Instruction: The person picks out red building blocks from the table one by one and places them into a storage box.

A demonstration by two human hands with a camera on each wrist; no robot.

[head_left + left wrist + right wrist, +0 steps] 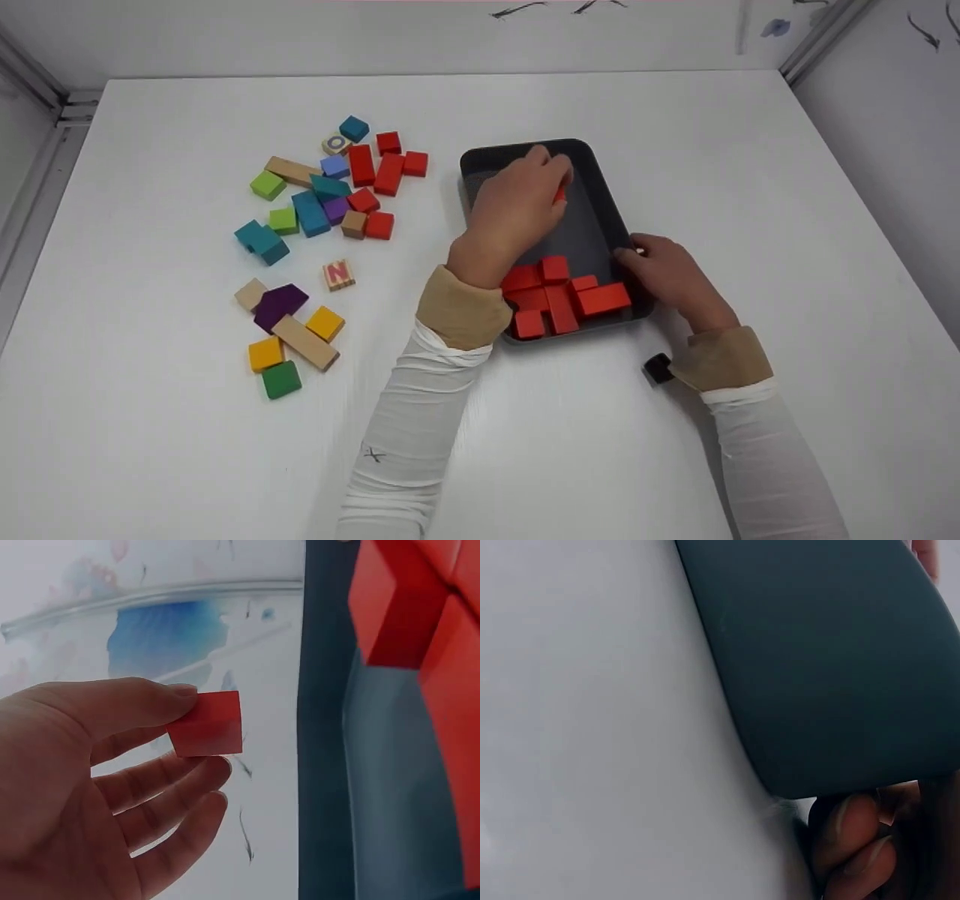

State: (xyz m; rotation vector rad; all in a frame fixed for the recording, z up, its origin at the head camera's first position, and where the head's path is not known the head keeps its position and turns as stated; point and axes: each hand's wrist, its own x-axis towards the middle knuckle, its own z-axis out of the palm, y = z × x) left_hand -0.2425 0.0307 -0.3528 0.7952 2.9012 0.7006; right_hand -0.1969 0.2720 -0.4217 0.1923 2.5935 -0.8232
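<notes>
My left hand [517, 206] is over the far half of a dark grey tray [581, 232], pinching a small red block [208, 725] between thumb and index finger. Its other fingers are loosely bent in the left wrist view. At the tray's near right side, my right hand [671, 277] grips the wall, thumb at the rim. In the right wrist view, curled fingertips [859, 817] show beside the tray's outer wall [832, 667]. Several red blocks [562, 307] lie bunched at the tray's near end.
Left of the tray lies a loose group of blocks, with more red blocks [388, 174] on its right side. Yellow, green, purple and plain wood blocks [306, 341] lie nearer me. A small black object [658, 368] sits by the right cuff. White walls border the table.
</notes>
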